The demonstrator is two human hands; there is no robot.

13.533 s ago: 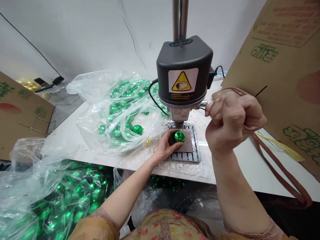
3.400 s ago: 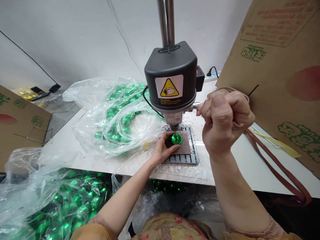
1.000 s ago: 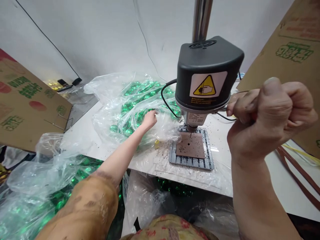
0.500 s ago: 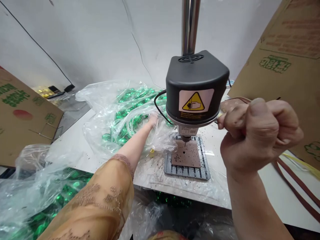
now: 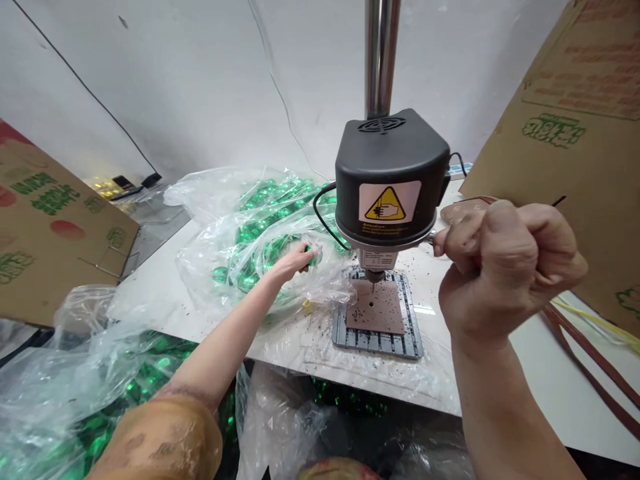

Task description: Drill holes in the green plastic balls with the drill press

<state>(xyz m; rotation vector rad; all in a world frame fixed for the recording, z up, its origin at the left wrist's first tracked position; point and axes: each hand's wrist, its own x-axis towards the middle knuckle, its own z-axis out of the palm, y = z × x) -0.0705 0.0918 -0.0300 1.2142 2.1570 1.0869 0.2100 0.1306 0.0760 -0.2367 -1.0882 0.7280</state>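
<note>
My right hand point(image 5: 505, 267) is closed in a fist on the feed lever point(image 5: 431, 237) at the right side of a small black bench drill press point(image 5: 395, 173). My left hand point(image 5: 299, 257) is at the mouth of a clear plastic bag point(image 5: 205, 233), fingers pinched on a shiny green piece point(image 5: 313, 255). Several more shiny green pieces point(image 5: 270, 212) fill the bag. Under the drill's chuck point(image 5: 374, 275), a brown board point(image 5: 383, 319) with a small dark hole lies on the slotted grey base point(image 5: 413, 343), sprinkled with dark chips.
Cardboard boxes stand at the left point(image 5: 55, 227) and right point(image 5: 560, 160). Another plastic bag of green pieces point(image 5: 135, 393) hangs below the table's point(image 5: 150, 267) left front edge. A brown strap point(image 5: 593, 357) lies at the right. A steel column point(image 5: 381, 60) rises behind the drill.
My left hand has come out of the bag's plastic, back toward me, with a shiny green piece in its fingers. My right hand stays on the lever.
</note>
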